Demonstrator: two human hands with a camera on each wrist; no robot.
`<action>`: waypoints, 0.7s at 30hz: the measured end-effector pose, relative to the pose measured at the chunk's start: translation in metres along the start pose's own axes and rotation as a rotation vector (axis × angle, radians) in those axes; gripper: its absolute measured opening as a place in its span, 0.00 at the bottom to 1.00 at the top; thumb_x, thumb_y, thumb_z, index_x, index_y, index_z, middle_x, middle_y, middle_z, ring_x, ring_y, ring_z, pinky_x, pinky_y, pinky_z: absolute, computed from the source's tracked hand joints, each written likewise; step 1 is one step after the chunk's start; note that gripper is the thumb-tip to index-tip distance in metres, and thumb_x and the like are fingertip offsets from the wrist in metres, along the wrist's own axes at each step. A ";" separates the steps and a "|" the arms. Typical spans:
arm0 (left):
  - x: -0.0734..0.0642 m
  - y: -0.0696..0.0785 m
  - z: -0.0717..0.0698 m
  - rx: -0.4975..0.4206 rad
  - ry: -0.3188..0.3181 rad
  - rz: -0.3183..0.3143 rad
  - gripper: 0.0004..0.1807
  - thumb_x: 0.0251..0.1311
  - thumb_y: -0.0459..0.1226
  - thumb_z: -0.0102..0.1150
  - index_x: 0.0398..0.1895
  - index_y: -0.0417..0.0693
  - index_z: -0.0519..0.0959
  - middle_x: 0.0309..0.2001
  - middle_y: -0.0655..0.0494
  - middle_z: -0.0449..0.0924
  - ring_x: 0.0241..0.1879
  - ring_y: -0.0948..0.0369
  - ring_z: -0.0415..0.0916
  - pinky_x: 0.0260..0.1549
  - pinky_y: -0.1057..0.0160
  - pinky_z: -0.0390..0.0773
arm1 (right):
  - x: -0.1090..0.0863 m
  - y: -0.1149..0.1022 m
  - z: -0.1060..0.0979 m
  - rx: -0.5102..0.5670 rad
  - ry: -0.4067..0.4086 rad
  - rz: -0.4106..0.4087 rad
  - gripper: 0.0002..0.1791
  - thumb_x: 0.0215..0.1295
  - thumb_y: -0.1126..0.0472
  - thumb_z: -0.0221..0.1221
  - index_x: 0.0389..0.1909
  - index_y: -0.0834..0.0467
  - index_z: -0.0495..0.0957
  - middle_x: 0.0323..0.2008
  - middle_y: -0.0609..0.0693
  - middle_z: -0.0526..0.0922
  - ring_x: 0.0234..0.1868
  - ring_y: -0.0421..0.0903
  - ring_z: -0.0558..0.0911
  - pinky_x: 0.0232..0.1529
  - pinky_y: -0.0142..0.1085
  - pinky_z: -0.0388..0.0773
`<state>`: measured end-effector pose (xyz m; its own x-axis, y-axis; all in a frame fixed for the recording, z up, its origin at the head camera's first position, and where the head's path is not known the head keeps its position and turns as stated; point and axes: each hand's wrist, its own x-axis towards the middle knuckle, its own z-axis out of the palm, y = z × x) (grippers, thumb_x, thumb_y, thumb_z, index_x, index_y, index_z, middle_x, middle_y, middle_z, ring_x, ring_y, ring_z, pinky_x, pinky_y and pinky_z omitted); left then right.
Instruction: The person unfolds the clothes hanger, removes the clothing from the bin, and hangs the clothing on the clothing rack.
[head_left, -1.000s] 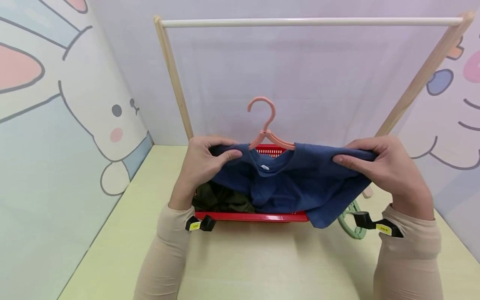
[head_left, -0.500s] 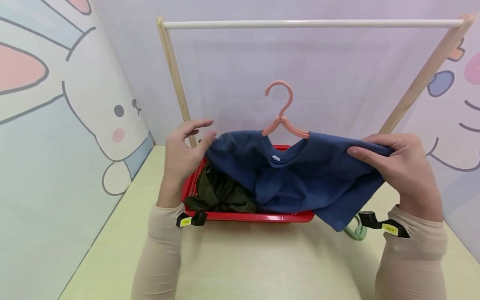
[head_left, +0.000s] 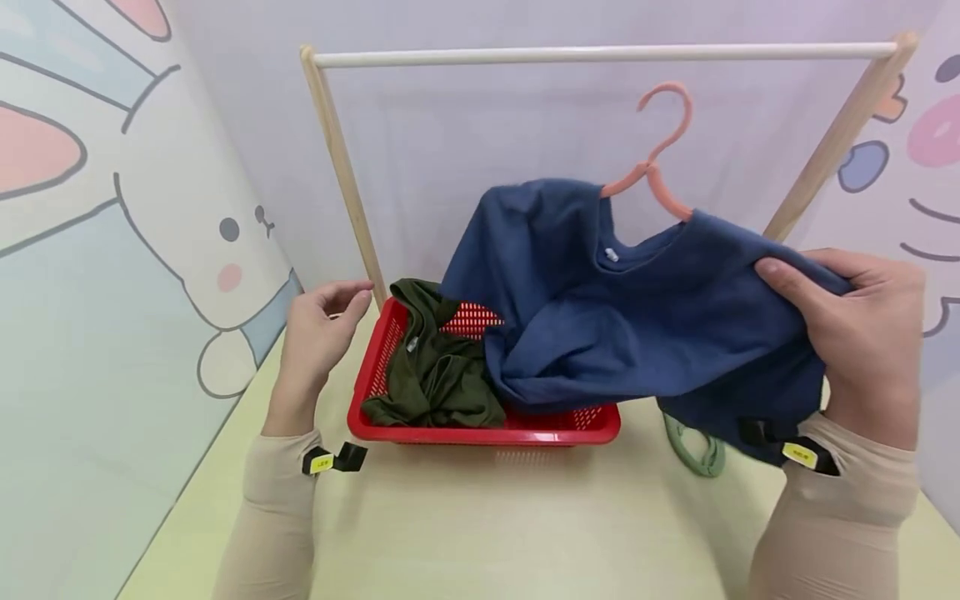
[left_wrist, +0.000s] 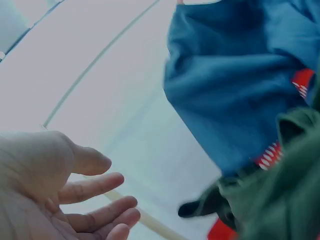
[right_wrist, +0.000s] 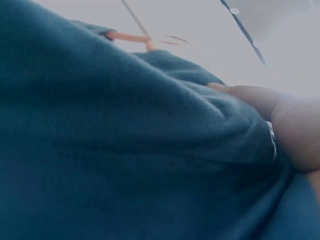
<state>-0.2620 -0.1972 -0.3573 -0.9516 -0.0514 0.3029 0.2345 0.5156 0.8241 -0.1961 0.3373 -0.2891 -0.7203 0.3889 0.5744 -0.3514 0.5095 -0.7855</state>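
A navy blue T-shirt (head_left: 585, 300) hangs tilted on a pink hanger (head_left: 663, 179), whose hook sticks up out of the neck. My right hand (head_left: 870, 325) grips the shirt by its right shoulder and sleeve, thumb in front. In the right wrist view the thumb (right_wrist: 250, 97) presses on the cloth; the other fingers are hidden. My left hand (head_left: 318, 333) is off the shirt, to the left of the red basket (head_left: 495, 435), fingers loosely bent with nothing in them. A dark green garment (head_left: 442, 379) lies crumpled in the basket, beneath and left of the shirt.
Behind the basket stands a rack with a white rail (head_left: 600, 55) and wooden posts (head_left: 341, 167). A green hanger (head_left: 697, 450) lies on the table (head_left: 480, 533), partly under the shirt. Walls with cartoon drawings enclose the table.
My left hand has let go of the shirt's left shoulder and drawn away left. My right hand has moved right, and the shirt and pink hanger have risen and tilted.
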 end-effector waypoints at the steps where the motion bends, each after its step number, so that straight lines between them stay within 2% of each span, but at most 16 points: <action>1: 0.000 -0.004 0.000 0.027 -0.023 -0.017 0.21 0.84 0.45 0.59 0.68 0.43 0.86 0.61 0.40 0.87 0.59 0.48 0.82 0.59 0.51 0.80 | 0.001 0.000 -0.001 0.015 0.023 0.006 0.07 0.66 0.68 0.78 0.37 0.70 0.92 0.21 0.41 0.89 0.16 0.36 0.84 0.25 0.22 0.80; 6: 0.003 -0.028 0.002 0.114 -0.180 -0.117 0.25 0.85 0.45 0.58 0.74 0.41 0.80 0.69 0.35 0.81 0.68 0.37 0.79 0.63 0.36 0.83 | 0.002 0.004 -0.002 0.136 0.095 0.031 0.09 0.62 0.70 0.80 0.37 0.72 0.91 0.21 0.45 0.88 0.16 0.36 0.84 0.25 0.23 0.80; 10: 0.005 -0.047 0.008 0.099 -0.239 -0.156 0.26 0.84 0.44 0.59 0.75 0.40 0.79 0.69 0.33 0.81 0.66 0.36 0.82 0.62 0.38 0.85 | 0.002 0.007 -0.002 0.228 0.109 0.017 0.13 0.59 0.71 0.81 0.37 0.77 0.90 0.21 0.48 0.89 0.16 0.37 0.85 0.24 0.24 0.81; 12: 0.005 -0.053 0.012 0.094 -0.235 -0.158 0.25 0.83 0.43 0.62 0.74 0.40 0.80 0.66 0.32 0.82 0.61 0.37 0.86 0.57 0.41 0.88 | 0.002 0.007 -0.002 0.240 0.110 0.013 0.13 0.59 0.71 0.81 0.37 0.77 0.90 0.22 0.49 0.89 0.16 0.38 0.85 0.24 0.24 0.81; 15: 0.004 -0.060 0.018 0.098 -0.197 -0.153 0.23 0.80 0.42 0.65 0.71 0.39 0.81 0.60 0.32 0.86 0.51 0.41 0.90 0.49 0.46 0.92 | 0.003 0.006 -0.001 0.204 0.108 0.005 0.13 0.59 0.71 0.81 0.37 0.77 0.90 0.22 0.48 0.89 0.16 0.37 0.85 0.24 0.24 0.80; 18: 0.004 -0.065 0.026 0.107 -0.135 -0.136 0.21 0.79 0.40 0.66 0.68 0.39 0.82 0.51 0.33 0.88 0.41 0.45 0.92 0.41 0.50 0.93 | 0.003 0.005 0.000 0.181 0.107 0.005 0.12 0.59 0.71 0.81 0.37 0.76 0.90 0.22 0.47 0.89 0.16 0.37 0.84 0.23 0.23 0.80; 21: 0.002 -0.070 0.034 0.129 -0.065 -0.126 0.19 0.79 0.39 0.63 0.65 0.40 0.81 0.46 0.34 0.89 0.34 0.49 0.90 0.34 0.57 0.91 | 0.002 0.004 0.004 0.184 0.102 0.004 0.13 0.59 0.71 0.81 0.37 0.77 0.90 0.22 0.48 0.89 0.15 0.37 0.84 0.23 0.24 0.80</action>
<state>-0.2871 -0.2043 -0.4308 -0.9836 -0.0697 0.1665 0.0892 0.6142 0.7841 -0.2012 0.3373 -0.2918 -0.6610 0.4706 0.5845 -0.4590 0.3627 -0.8110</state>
